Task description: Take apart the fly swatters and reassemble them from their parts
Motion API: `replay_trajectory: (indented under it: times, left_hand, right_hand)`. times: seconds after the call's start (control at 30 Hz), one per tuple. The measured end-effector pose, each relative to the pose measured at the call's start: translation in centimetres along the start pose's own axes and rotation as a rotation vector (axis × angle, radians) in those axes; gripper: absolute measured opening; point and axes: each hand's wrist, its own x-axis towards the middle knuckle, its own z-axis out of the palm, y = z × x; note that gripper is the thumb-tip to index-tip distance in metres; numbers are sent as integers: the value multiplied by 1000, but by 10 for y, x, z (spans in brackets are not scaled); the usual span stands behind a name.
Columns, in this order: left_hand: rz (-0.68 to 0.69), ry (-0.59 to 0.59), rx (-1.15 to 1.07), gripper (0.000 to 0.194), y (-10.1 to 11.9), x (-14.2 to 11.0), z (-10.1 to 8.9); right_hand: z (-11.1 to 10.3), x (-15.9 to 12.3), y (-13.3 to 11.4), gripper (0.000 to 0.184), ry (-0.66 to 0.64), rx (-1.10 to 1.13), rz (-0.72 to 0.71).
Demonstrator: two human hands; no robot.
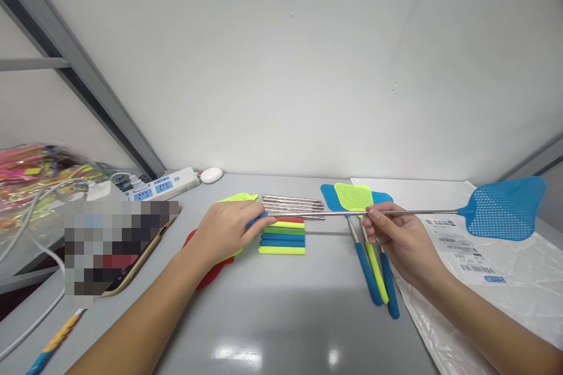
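Observation:
A blue fly swatter with a long metal rod is held level across the desk, its mesh head at the far right. My left hand is closed around its blue handle end, mostly hidden by the fingers. My right hand pinches the metal rod near its middle. Below the rod lie several coloured handle sleeves in a row. Behind them rest several bare metal rods. Green and red swatter heads are partly hidden under my left hand. Several swatters with handles lie beside my right hand.
A white plastic mailing bag with a printed label covers the right side. At the left are a phone, a power strip, a white mouse-shaped object, cables and a bag of colourful items. A wall stands behind the desk.

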Motion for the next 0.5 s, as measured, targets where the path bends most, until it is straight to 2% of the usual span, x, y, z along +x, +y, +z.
replay_trajectory:
  times: [0.2, 0.4, 0.5]
  left_hand:
    - [80, 108, 39, 40, 8, -2, 6]
    - [235, 173, -39, 40, 61, 3, 1]
    - [225, 204, -50, 40, 79, 4, -1]
  right_hand:
    - [-5, 1, 5, 18, -27, -32, -42]
    - [13, -24, 20, 14, -239, -156, -22]
    - [18, -31, 22, 11, -259, -150, -62]
